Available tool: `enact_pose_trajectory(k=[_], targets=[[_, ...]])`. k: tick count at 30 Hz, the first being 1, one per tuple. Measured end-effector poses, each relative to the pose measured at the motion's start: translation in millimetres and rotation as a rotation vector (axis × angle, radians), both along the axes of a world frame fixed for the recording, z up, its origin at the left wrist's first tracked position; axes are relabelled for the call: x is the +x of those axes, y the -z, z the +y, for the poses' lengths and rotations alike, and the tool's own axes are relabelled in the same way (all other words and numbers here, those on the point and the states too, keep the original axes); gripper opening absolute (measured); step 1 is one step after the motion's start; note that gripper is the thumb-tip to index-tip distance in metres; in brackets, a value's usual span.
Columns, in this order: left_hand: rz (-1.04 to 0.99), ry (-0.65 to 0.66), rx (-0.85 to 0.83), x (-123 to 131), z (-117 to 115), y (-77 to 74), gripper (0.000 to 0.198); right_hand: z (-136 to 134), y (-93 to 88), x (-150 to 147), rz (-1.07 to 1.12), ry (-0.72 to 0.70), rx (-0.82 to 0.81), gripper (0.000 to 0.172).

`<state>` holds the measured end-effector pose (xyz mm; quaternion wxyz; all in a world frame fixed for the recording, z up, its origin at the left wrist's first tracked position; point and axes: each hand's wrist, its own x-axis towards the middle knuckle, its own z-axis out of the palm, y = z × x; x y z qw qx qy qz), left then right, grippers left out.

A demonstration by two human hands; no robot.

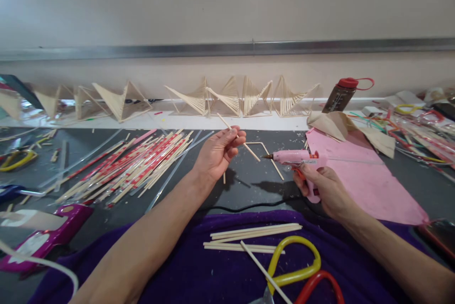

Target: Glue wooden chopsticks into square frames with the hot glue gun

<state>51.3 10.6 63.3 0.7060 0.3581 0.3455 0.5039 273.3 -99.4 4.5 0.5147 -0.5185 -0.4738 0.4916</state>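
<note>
Between the thumb and fingers of my left hand (222, 150) is a thin wooden stick (251, 151), held at a slant above the table. My right hand (325, 188) grips a pink hot glue gun (296, 157), its nozzle pointing left, close to the stick's lower end. Beneath the stick, an angular frame of joined sticks (273, 161) lies on the dark tabletop, partly hidden by my left hand. Loose cut sticks (256, 232) rest on the purple cloth (192, 266) close to me, beside scissors with yellow and red handles (296, 275).
Several twisted stick models (223, 97) stand along the white ledge. A brown bottle with red lid (340, 95) is at back right, near a pink sheet (369, 176). Packaged sticks (131, 166) lie left, with a magenta tool (50, 237) nearer. A black cord (249, 207) crosses the table.
</note>
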Motion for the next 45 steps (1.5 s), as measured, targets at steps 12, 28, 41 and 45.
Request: enact_pose_trajectory(k=[12, 28, 41, 45], targets=[[-0.06, -0.086, -0.067, 0.6, 7.1, 6.2, 0.005, 1.3, 6.1, 2.4, -0.118, 0.014, 0.076, 0.05], [-0.074, -0.064, -0.096, 2.9, 6.2, 13.0, 0.005, 0.3, 10.1, 1.8, -0.085, -0.032, 0.091, 0.049], [-0.07, -0.043, -0.16, 4.4, 4.5, 11.4, 0.005, 2.4, 11.3, 2.5, -0.094, -0.038, 0.08, 0.049], [-0.055, 0.023, -0.156, 5.2, 1.9, 9.6, 0.008, 2.3, 9.1, 0.6, -0.123, -0.057, 0.063, 0.051]])
